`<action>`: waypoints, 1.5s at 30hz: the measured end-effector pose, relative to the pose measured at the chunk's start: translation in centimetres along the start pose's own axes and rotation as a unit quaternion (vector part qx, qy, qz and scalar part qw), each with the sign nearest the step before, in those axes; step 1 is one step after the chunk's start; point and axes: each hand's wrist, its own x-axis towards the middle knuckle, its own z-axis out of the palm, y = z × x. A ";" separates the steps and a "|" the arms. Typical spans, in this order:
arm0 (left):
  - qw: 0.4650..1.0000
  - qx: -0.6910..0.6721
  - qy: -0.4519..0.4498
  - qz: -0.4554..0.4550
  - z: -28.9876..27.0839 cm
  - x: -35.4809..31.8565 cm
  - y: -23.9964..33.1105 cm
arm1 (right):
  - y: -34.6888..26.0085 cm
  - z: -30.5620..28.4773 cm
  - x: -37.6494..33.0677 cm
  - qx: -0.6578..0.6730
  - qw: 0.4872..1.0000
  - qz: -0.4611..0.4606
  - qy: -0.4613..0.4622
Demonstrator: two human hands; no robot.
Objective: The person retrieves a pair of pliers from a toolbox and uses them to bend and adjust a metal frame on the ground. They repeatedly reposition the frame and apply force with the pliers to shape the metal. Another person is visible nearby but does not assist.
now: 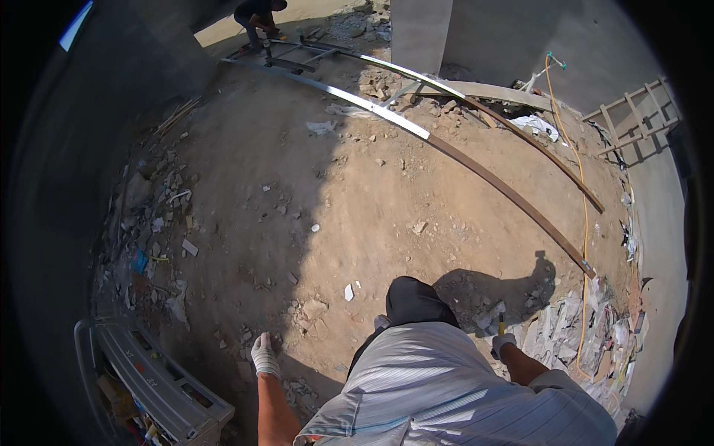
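While the person stands over the dusty ground [357,208], the gloved left hand [265,355] hangs loose at the side with its grip closed on nothing I can see, just above the rubble [297,386] near the grey crate [160,383]. Over on the other side, the gloved right hand [503,343] has its grip wrapped tight round a small yellow-handled tool [501,325] that pokes up out of the fist, right beside the heap of broken tiles [573,327]. Beyond, two long curved metal rails [461,160] lie across the dirt, well apart from both hands.
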 end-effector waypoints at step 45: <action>0.921 0.268 -0.281 -0.026 74.5 74.8 61.1 | -112.7 47.8 -20.9 0.461 0.767 0.044 -0.444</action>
